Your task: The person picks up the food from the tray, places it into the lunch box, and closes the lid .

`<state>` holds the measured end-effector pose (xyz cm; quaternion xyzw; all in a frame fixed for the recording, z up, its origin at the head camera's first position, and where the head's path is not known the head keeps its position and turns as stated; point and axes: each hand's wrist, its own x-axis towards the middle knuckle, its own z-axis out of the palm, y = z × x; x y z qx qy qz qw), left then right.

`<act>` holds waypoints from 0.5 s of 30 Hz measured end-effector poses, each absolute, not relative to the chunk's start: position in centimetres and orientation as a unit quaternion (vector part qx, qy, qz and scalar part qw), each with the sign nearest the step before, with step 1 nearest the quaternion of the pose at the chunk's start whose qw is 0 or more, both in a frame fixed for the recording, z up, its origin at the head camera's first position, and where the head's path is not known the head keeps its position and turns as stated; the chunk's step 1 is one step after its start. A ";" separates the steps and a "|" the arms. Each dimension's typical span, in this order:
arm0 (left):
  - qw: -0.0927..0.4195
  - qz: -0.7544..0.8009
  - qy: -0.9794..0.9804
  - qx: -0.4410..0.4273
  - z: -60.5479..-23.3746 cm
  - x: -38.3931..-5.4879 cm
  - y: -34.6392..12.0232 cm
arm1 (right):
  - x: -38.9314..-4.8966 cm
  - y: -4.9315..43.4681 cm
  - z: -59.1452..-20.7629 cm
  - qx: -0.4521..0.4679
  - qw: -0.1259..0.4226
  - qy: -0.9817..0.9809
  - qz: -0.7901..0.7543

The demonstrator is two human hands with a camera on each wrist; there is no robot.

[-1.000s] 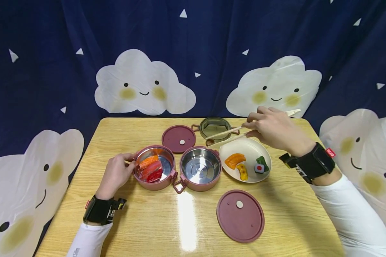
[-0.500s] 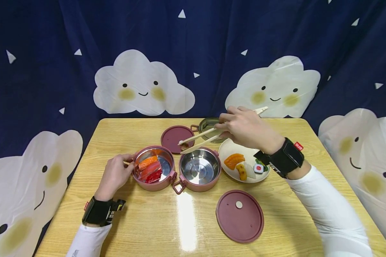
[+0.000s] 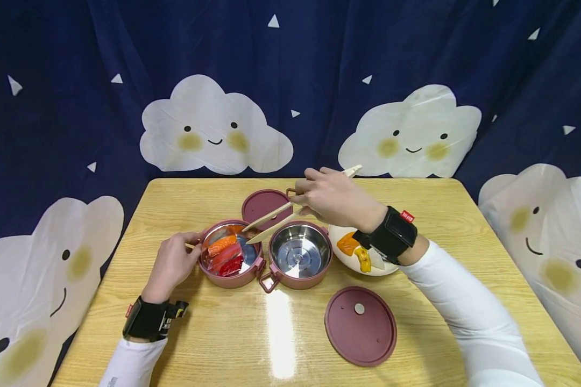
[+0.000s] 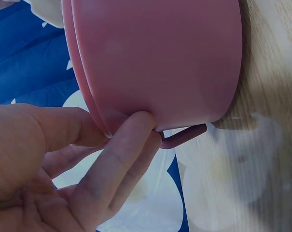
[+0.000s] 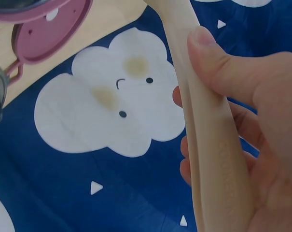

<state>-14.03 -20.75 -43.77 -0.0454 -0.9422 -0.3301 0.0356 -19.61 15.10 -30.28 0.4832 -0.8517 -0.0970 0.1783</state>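
Left hand [image 3: 173, 263] pinches left pot [image 3: 229, 281] at ten o'clock; right hand [image 3: 336, 198] grips tongs [image 3: 271, 230] poised over two o'clock; presumably loading step, next needs careful release

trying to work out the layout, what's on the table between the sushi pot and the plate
Another pot, with nothing inside, stands between the sushi pot and the plate; the head view shows it.

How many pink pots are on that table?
2. The first pot holds toy sushi and is gripped by the left hand; the second pot stands just to its right, beside the plate. Both are in plain view.
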 end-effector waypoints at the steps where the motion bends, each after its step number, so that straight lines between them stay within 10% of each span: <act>1: 0.036 -0.330 -0.942 -0.045 -43.8 -14.0 -20.8 | -19.6 14.8 -30.4 0.484 0.176 -0.851 -0.101; 15: 0.032 -0.326 -0.944 -0.043 -43.8 -14.1 -20.7 | -20.2 11.1 -30.9 0.483 0.164 -0.848 -0.143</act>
